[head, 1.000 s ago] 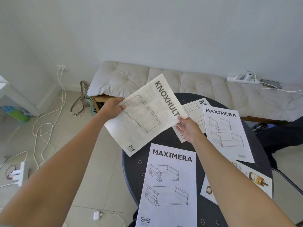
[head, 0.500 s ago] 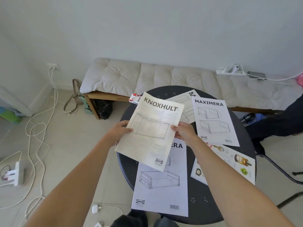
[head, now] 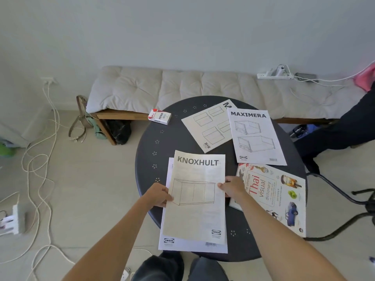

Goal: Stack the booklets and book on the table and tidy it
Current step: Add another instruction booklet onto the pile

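KNOXHULT booklet [head: 197, 197] lies on another booklet [head: 188, 247] overhanging the tabletop's [head: 150, 151] near edge. My left hand [head: 160, 194] and right hand [head: 233, 187] grip it, pinching its sides; released carelessly, I'd expect both to slide floorward. Beyond: book [head: 272, 196], MAXIMERA booklet [head: 255, 136].

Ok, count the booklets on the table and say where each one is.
4: KNOXHULT under both hands, lying on another at the near edge; MAXIMERA far right, overlapping one beside it. More may be hidden.
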{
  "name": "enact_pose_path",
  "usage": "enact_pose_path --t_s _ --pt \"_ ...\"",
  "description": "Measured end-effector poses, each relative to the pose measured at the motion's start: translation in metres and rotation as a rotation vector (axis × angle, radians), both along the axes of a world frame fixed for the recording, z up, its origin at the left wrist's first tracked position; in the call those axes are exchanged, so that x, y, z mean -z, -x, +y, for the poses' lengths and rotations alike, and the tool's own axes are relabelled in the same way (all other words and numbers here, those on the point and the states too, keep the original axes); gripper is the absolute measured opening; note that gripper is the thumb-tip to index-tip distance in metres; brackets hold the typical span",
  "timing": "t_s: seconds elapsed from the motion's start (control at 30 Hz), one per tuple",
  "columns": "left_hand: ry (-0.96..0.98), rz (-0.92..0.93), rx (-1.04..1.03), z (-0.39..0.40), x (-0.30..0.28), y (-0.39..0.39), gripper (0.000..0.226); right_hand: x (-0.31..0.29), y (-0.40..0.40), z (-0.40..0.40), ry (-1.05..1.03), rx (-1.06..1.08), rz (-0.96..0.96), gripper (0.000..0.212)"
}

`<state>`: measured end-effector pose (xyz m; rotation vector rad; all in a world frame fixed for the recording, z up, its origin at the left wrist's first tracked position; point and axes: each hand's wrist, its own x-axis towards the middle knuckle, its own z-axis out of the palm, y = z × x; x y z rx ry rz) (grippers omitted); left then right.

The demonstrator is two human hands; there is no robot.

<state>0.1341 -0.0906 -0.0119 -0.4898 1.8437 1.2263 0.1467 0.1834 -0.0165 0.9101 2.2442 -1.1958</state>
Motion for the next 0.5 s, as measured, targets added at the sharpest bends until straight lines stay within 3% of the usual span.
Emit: enact_pose_path --t_s 0.1,0.27,0.5 --pt "0.072 -0.006 0.082 -0.003 0.002 0.0 0.012 0.006 -0.005 -0.005 -0.115 -0.1 0.022 0.022" --pt "0.211 0.0 0.23 -0.003 0.002 -0.001 0.018 0.004 -0.005 -0.011 -0.236 -0.193 0.048 0.012" --pt "0.337 0.033 0.459 -0.002 0.003 -0.001 0.025 -0.005 -0.004 -0.016 -0.319 -0.259 0.025 0.032"
